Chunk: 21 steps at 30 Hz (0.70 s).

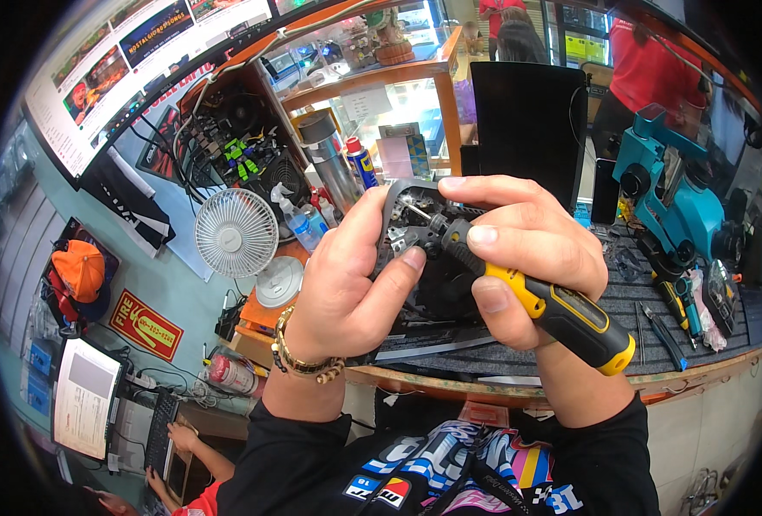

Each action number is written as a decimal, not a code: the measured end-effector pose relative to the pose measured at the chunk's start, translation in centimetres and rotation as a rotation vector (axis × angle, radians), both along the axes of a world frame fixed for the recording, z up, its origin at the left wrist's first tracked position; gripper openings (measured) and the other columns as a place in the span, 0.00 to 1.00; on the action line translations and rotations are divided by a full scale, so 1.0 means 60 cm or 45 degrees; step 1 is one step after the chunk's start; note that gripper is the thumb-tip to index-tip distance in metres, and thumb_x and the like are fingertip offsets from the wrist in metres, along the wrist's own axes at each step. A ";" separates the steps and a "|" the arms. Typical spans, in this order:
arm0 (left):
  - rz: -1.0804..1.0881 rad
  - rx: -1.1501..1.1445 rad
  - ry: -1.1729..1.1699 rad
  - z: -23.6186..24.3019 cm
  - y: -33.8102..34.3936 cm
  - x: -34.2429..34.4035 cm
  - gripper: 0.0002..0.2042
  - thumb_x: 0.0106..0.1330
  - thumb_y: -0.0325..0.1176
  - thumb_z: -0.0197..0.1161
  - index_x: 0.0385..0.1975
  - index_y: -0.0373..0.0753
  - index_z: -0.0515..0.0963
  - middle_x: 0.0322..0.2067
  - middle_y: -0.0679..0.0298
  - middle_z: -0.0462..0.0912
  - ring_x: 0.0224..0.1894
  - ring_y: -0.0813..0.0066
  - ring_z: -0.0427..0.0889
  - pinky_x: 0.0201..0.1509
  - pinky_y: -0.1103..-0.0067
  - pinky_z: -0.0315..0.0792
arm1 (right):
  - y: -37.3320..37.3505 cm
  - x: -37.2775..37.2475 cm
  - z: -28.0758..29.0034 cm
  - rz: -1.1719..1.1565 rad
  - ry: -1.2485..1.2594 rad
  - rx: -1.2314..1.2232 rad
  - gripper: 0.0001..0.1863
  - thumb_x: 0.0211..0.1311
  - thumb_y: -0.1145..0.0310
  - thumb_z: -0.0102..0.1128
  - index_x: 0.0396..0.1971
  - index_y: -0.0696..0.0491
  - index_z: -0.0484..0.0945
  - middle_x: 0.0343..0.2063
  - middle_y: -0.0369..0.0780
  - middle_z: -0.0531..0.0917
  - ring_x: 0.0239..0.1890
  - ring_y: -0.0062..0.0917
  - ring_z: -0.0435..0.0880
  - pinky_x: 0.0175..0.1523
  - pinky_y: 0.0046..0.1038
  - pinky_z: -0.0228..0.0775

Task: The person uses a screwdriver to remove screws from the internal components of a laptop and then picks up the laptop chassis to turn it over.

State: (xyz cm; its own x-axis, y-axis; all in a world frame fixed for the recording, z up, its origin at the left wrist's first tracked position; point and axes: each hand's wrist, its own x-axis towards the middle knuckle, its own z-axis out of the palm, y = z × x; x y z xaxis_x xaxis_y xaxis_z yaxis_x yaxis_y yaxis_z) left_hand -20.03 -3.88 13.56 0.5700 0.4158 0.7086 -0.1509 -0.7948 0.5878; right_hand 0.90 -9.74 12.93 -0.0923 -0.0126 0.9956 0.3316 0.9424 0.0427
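Observation:
My left hand (pixel 338 297) is closed around a black plastic device with opened casing (pixel 391 211), whose inside shows metal parts. My left thumb presses near its lower edge. A yellow and black screwdriver (pixel 583 322) lies in my right hand (pixel 540 245), gripped between thumb and fingers, its thick handle slanting down to the right. The thin metal shaft points into the device's open side. The fingers partly cover the device, so its exact kind and the driver's tip are hard to make out.
Right on the ribbed grey mat stand a teal microscope (pixel 678 193) and pliers (pixel 663 335). Behind are a black monitor (pixel 527 129) and a blue spray can (pixel 361 163). Left are a white fan (pixel 236 232) and a spray bottle (pixel 299 219). Another person's hand (pixel 183 437) rests near a keyboard (pixel 162 430).

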 end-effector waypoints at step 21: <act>-0.001 -0.006 -0.010 0.000 -0.001 0.001 0.22 0.70 0.21 0.61 0.64 0.27 0.72 0.43 0.55 0.87 0.43 0.68 0.88 0.50 0.73 0.79 | 0.001 0.000 0.001 -0.009 0.004 0.007 0.19 0.51 0.75 0.74 0.45 0.55 0.86 0.32 0.44 0.90 0.48 0.47 0.93 0.56 0.43 0.84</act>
State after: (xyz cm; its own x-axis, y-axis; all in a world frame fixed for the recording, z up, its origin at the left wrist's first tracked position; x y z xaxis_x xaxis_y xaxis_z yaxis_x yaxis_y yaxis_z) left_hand -20.00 -3.93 13.54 0.5646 0.4189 0.7112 -0.1562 -0.7918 0.5904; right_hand 0.88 -9.71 12.98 -0.0891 -0.0177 0.9959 0.3387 0.9397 0.0470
